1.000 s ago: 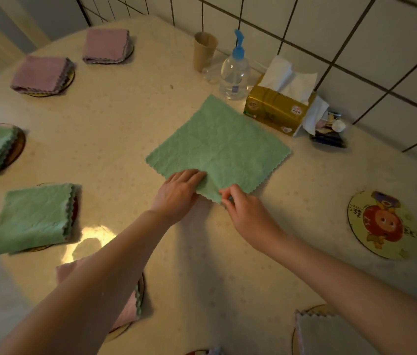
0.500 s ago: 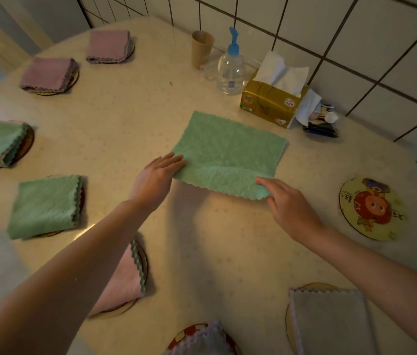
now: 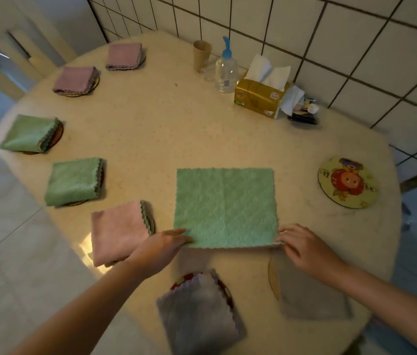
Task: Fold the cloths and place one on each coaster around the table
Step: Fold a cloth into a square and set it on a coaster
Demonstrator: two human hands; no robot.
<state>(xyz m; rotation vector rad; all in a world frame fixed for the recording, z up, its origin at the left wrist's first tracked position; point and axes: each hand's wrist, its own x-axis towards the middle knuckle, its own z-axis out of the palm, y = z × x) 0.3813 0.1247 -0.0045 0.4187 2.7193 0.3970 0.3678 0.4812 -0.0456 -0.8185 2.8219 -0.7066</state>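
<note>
A green cloth (image 3: 225, 206) lies spread flat and square on the round table (image 3: 166, 129). My left hand (image 3: 161, 245) pinches its near left corner, and my right hand (image 3: 304, 245) pinches its near right corner. A round coaster with a cartoon print (image 3: 347, 182) lies bare at the right. Folded cloths sit on coasters around the rim: two pink (image 3: 125, 56) (image 3: 75, 80), two green (image 3: 29, 133) (image 3: 74, 181), one pink (image 3: 119, 231), and two grey (image 3: 197, 319) (image 3: 310, 293).
At the back by the tiled wall stand a paper cup (image 3: 201, 55), a pump bottle (image 3: 226, 70), a gold tissue box (image 3: 261, 97) and some small items (image 3: 303, 114). The table edge and floor lie to the left and near me.
The green cloth has been drawn toward me and squared up. It now lies flat, with both hands at its near corners. My view has pulled back and shows more of the table.
</note>
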